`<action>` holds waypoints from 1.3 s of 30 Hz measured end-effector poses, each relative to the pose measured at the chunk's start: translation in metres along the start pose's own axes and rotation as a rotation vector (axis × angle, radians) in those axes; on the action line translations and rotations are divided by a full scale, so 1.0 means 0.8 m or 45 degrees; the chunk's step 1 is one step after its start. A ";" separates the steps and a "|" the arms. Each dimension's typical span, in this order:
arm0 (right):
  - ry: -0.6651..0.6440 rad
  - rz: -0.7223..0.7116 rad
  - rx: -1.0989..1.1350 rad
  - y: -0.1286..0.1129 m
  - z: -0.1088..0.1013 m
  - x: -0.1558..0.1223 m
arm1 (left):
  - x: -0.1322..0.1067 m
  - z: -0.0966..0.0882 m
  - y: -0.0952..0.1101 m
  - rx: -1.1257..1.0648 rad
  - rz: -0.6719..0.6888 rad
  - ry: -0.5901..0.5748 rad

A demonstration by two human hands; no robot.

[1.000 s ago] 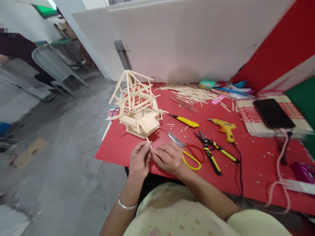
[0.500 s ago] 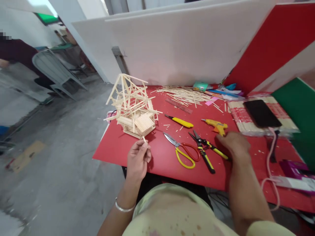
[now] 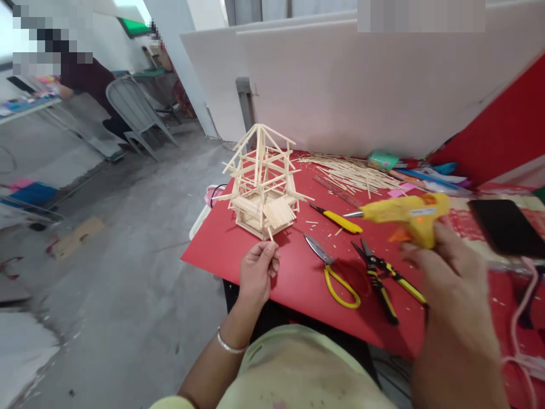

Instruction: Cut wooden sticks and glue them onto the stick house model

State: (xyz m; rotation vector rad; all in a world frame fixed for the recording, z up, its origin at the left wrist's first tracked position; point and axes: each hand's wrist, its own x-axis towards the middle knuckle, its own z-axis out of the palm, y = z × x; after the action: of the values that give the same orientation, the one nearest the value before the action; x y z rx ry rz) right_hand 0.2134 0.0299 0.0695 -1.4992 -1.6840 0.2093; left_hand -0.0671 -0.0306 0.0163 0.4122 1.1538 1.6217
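Glue gun [image 3: 395, 211] points left, its long axis running crosswise.

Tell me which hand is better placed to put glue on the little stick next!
Probably the right hand: it holds the glue gun up, nozzle pointing leftward. The left hand pinches the stick by the model, so it looks better for steadying.
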 end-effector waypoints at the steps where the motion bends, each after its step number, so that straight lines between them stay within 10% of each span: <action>1: -0.101 -0.022 0.088 -0.028 0.011 0.005 | 0.000 -0.001 0.000 -0.007 -0.008 -0.006; 5: -0.104 -0.281 -0.157 -0.105 0.065 0.024 | 0.002 -0.006 0.000 -0.027 -0.005 0.008; 11: 0.015 -0.566 -0.514 -0.130 0.115 0.034 | 0.012 -0.011 0.008 -0.015 -0.034 0.003; 39: -0.060 -0.634 -0.565 -0.129 0.125 0.039 | 0.040 -0.010 0.009 0.113 0.020 0.004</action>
State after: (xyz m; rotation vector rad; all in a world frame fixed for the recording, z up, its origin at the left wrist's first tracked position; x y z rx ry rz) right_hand 0.0729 0.0693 0.0856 -1.3229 -2.1784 -0.4235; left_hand -0.0893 -0.0059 0.0098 0.4769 1.2308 1.5893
